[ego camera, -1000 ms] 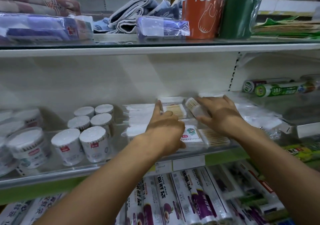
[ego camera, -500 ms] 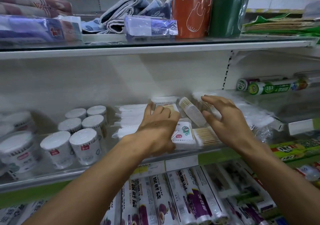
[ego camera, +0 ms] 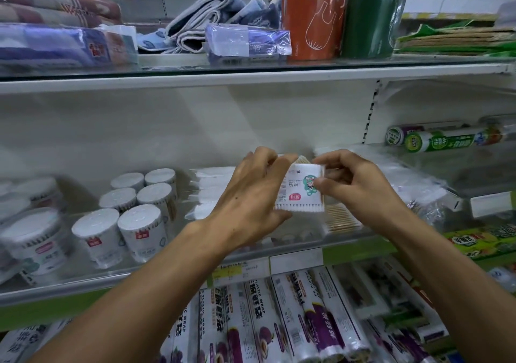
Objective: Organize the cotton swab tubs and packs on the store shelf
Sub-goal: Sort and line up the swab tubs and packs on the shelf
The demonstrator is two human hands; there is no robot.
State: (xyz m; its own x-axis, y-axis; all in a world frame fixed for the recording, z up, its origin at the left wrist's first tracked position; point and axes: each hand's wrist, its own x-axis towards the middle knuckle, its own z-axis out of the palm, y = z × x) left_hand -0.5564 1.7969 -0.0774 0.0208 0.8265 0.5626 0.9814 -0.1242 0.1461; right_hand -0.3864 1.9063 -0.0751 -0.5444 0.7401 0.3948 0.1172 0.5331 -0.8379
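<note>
The left hand (ego camera: 251, 195) covers the left edge of the swab pack (ego camera: 303, 188), and its fingers (ego camera: 279, 159) hide most of a second pack behind, so what that one holds cannot be told. The large tubs (ego camera: 30, 239) at the left edge are blurred and cut off. Small print on the shelf (ego camera: 349, 248) tags is unreadable.

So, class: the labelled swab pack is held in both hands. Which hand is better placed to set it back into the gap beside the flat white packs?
Probably the left hand: it grips the swab pack nearest the flat white packs.
</note>
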